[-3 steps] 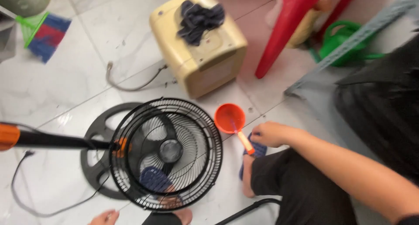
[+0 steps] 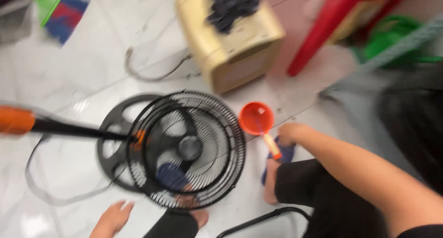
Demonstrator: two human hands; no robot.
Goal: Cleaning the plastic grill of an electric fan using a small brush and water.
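White marble floor tiles (image 2: 69, 81) lie under us, blurred; our right hand (image 2: 290, 133) rests beside the handle of an orange ladle (image 2: 256, 119), its grip curled but whether it holds the handle we cannot tell; our left hand (image 2: 112, 218) hovers open, fingers spread, near the black fan cage (image 2: 189, 148) lying on its round base (image 2: 113, 148); a cream appliance box (image 2: 230, 39) carries a dark cloth (image 2: 230, 5); a red stool leg (image 2: 323, 28) stands beyond.

No packages, signs or screens show. The one likely label is a small pale rectangular panel (image 2: 243, 68) on the front face of the cream plastic box-shaped appliance (image 2: 230, 46) at about twelve o'clock on the white tiled floor (image 2: 83, 76); blur hides its detail.
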